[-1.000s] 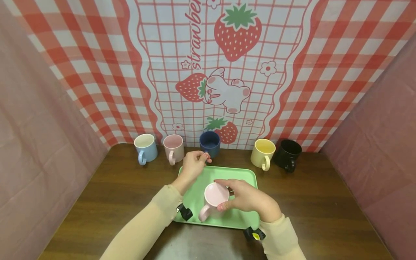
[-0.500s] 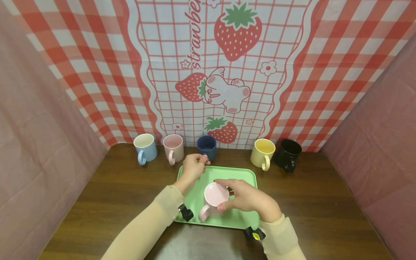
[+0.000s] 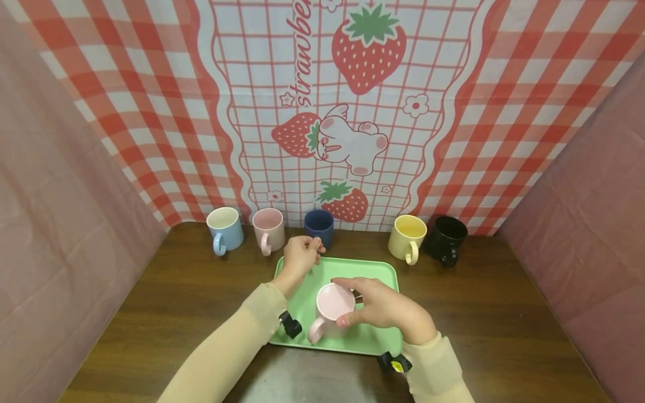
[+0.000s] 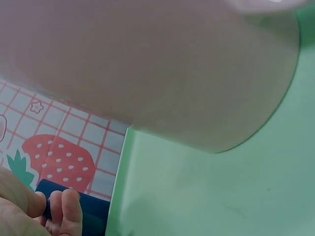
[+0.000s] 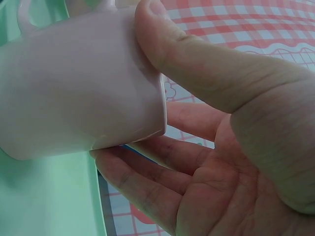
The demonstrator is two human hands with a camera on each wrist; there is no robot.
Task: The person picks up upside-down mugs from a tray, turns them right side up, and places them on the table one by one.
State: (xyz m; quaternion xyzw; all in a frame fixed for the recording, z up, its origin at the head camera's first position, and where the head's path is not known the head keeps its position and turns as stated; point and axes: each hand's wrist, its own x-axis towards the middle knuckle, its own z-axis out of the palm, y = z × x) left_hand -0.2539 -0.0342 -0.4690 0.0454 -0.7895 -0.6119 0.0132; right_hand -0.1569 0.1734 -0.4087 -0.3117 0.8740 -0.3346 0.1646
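In the head view my left hand point(image 3: 301, 254) reaches past the back edge of a green tray point(image 3: 373, 270). Its thumb and fingertips pinch the near side of a navy blue mug point(image 3: 314, 230), where the handle is hidden behind them; the left wrist view shows these fingers point(image 4: 71, 211) against the dark blue side. My right hand point(image 3: 385, 302) holds a pale pink mug point(image 3: 330, 327) upright over the tray, handle toward the near left. Up close, the thumb lies along the pink mug point(image 5: 83, 83) near its rim, fingers round the far side.
Light blue point(image 3: 233, 238) and pink point(image 3: 272, 232) mugs stand at the back left of the wooden table point(image 3: 191, 313). Yellow point(image 3: 403, 246) and black point(image 3: 443, 243) mugs stand close together at the back right. A strawberry-print cloth point(image 3: 353, 145) hangs directly behind the row.
The navy mug, in my left hand, has shifted slightly left and toward me, and sits lower in view. My right hand and the pale pink mug have stayed put.
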